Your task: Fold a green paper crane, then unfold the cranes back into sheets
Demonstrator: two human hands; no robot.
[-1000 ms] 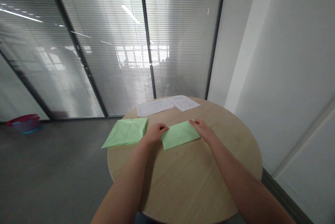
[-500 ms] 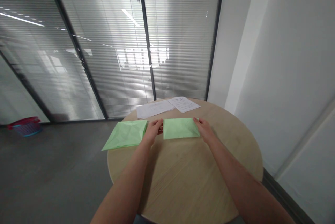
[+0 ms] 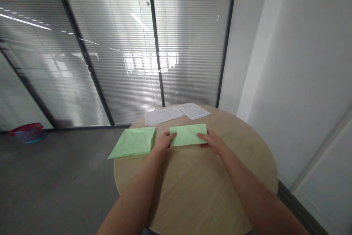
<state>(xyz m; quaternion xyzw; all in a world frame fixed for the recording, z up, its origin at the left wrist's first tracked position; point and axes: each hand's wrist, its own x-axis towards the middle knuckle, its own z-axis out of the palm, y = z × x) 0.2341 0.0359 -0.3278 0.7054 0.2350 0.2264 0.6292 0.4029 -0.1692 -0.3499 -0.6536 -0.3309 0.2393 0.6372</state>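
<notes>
Between both hands is a light green folded paper [image 3: 187,135], a flat rectangle held just over the table. My left hand [image 3: 165,141] grips its left end, thumb on top and fingers beneath. At the right end my right hand [image 3: 212,141] pinches it the same way, the thumb lying across its upper face. To the left of my left hand, a larger green paper piece [image 3: 136,140], creased and looking like an envelope or packet, lies with one corner past the table's edge.
The round wooden table [image 3: 198,187] bears white printed sheets [image 3: 194,111] at its far side. A red and blue basket [image 3: 27,132] stands on the floor at far left. Glass partitions with blinds [image 3: 189,44] rise behind; a white wall [image 3: 308,81] is on the right.
My left hand has closed on the left end of the green folded paper. My right hand has slid lower, its thumb now further across the top. The view has shifted slightly.
</notes>
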